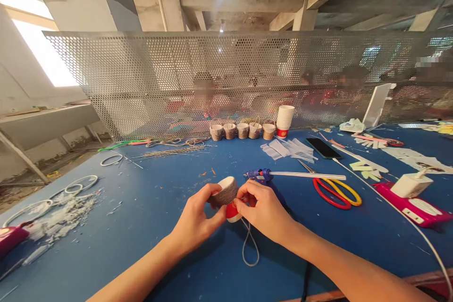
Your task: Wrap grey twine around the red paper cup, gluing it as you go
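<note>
A small paper cup (232, 212) is tilted over the middle of the blue table, its upper part wrapped in grey-brown cord and its red and white lower part bare. Thumb and fingers of my left hand (198, 214) grip it from the left, fingertips at the rim. On the cup's right side, my right hand (260, 205) is closed in a pinch at the cord (250, 250), whose slack hangs below in a loop. The exact pinch point is hidden by the fingers. Just beyond my right hand lies a blue glue gun (260, 175) with a long clear stick in its back.
Several cord-wrapped cups (242, 131) and a cup stack (285, 120) line the mesh screen (159, 80). Right: scissors (338, 193), paper strips (290, 149), a phone (322, 148), a pink power strip (417, 207). Left: cord lengths (170, 151) and white scraps (67, 222). People sit beyond the screen.
</note>
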Demonstrator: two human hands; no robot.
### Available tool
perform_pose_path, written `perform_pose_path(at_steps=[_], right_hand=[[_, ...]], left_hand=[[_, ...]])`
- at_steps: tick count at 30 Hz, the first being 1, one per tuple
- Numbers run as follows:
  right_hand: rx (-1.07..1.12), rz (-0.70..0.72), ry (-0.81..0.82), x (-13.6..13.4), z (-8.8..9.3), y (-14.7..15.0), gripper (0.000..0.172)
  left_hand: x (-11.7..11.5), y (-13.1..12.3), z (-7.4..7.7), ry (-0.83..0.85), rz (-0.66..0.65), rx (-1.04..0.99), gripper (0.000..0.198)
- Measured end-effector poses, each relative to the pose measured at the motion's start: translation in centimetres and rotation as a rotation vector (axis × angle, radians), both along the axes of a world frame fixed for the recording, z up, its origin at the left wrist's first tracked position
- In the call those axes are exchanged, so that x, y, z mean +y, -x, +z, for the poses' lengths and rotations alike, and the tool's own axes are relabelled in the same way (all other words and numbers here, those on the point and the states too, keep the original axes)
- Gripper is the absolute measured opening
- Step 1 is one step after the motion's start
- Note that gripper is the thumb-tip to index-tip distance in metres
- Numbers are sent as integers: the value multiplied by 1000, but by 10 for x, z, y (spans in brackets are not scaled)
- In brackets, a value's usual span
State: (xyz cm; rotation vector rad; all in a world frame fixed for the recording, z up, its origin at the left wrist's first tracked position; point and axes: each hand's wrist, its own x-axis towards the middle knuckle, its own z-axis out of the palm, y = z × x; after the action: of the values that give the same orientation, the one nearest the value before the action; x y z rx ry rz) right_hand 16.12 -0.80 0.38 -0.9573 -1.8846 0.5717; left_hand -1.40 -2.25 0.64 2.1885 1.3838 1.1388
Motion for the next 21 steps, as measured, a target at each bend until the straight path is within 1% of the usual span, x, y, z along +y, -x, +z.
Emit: perform_pose_path(at_steps=[2,5,10,15,18,21], right_hand=[[3,4,28,0,0,0,15],[10,11,46,1,1,-1,14],[11,16,23,3,-1,-2,13],[-12,4,-16,4,-3,-2,14],[-21,-13,-31,4,0,-4,11],[-20,-23,-43,2,6,-9,5]], left_hand=[[0,2,1,-32,-13,30,13],[0,5,3,-31,-42,23,11],[2,9,4,52,-51,-66,14],[3,6,9,174,-31,-183,19],[6,5,10,209,-32,-257,19],[12,8,8,188,-7,-272,19]])
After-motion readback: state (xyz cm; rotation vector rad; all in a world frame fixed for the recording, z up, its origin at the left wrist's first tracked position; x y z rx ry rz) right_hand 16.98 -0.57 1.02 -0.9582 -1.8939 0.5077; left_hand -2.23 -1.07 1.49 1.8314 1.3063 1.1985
